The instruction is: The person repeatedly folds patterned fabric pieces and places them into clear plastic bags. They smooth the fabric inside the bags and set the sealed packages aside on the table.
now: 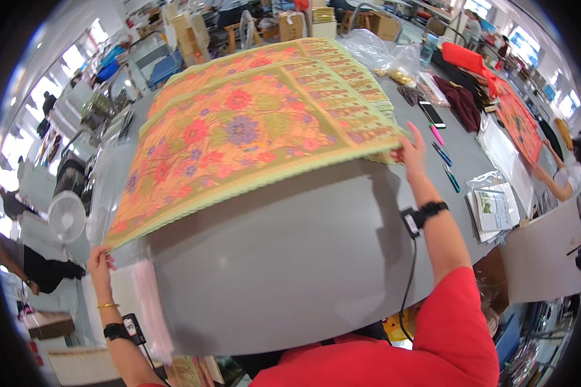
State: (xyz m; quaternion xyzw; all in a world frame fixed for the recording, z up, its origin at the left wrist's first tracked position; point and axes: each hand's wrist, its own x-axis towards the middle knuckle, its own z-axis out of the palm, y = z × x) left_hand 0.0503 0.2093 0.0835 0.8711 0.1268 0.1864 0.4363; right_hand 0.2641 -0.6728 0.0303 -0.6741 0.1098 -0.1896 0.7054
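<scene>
A large floral scarf [239, 132], orange with pink and purple flowers and a pale green scalloped edge, is stretched between my two hands. Its near edge is raised off the grey table [258, 271] and casts a shadow there. My left hand [101, 259] pinches the near left corner. At the near right corner, my right hand [412, 153] grips the edge, fingers partly hidden by the cloth. The far part of the cloth rests on the table, with more patterned fabric layers showing at the far right side.
Right of the scarf lie a phone [432, 115], a pink marker [437, 135], cutters [441, 153] and a booklet [492, 208]. Clear plastic bags [374, 51] sit behind. Pink-edged plastic sleeves [150, 303] are at near left, a white fan [67, 216] beyond. Another person's hand [541, 174] touches red cloth.
</scene>
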